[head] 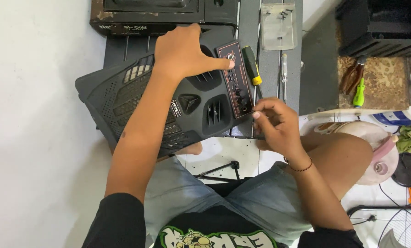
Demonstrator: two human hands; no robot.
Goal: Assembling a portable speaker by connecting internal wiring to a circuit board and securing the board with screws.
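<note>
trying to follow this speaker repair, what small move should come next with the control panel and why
Probably press the control panel flat into the speaker cabinet. The left hand already has its thumb on the panel's top end, and the right hand pinches at its lower corner, so both ends are steadied. The yellow-handled screwdriver lies just beside it; whether the panel is fully seated cannot be told.

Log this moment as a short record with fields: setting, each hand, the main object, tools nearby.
Setting: person seated on a light floor, black speaker cabinet propped against the knee
Left hand: pressed flat on the cabinet, thumb tip at the control panel
Right hand: fingers pinched at the panel's lower corner; what they pinch cannot be told
Control panel: dark strip with knobs, red outline
Tools: yellow-and-black screwdriver beside the panel, slim clear-handled screwdriver next to it, pliers further right
</note>
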